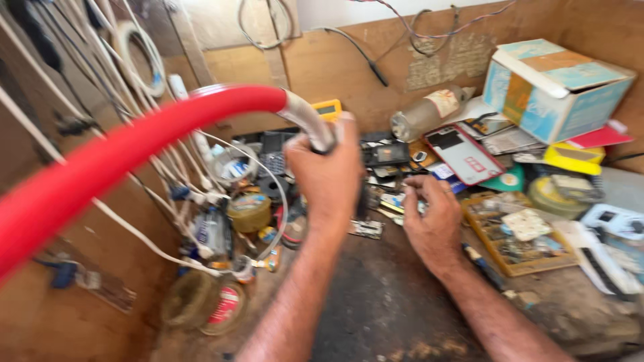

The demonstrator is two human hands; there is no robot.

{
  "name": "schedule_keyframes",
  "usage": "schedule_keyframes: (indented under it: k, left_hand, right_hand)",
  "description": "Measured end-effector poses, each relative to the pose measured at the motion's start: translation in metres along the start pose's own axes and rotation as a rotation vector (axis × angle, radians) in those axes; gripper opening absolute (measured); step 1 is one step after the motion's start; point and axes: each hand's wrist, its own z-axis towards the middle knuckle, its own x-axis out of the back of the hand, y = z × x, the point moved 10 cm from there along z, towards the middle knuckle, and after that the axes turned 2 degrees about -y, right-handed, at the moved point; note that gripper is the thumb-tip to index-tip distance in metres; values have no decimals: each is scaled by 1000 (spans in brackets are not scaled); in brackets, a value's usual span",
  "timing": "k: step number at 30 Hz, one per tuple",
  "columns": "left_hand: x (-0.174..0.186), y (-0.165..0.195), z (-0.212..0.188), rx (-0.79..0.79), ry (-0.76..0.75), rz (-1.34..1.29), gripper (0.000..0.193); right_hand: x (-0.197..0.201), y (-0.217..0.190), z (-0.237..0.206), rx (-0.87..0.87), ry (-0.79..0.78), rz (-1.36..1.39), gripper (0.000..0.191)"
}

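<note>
My left hand [328,175] is raised over the cluttered bench and grips the grey metal end of a thick red hose [134,144] that arcs up and away to the lower left. My right hand [433,214] rests lower on the bench with its fingers curled among small parts and circuit boards [366,229]; whether it holds anything I cannot tell. A yellow meter [327,108] stands just behind the left hand.
White cables [100,80] hang along the left wooden wall. Tape rolls [249,212] lie at the left. A blue-and-white cardboard box [553,87] and a plastic bottle [429,110] sit at the back right. A tray of small components [520,234] lies right of my right hand.
</note>
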Motion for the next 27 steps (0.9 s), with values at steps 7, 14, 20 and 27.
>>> schedule_keyframes:
  k: [7,14,20,27]
  left_hand:
    - [-2,-14,-3,135,-32,-50,36]
    - [-4,-3,0,-46,-44,12,44]
    - [-2,-9,-6,114,-67,15,37]
    - [3,-8,-3,68,-73,27,42]
  right_hand:
    - [-4,6,-1,-58,-44,27,12]
    - [-5,10,1,-108,-63,39,13]
    - [-3,8,2,-88,-37,41,13]
    - [-2,11,1,-117,-28,56,14]
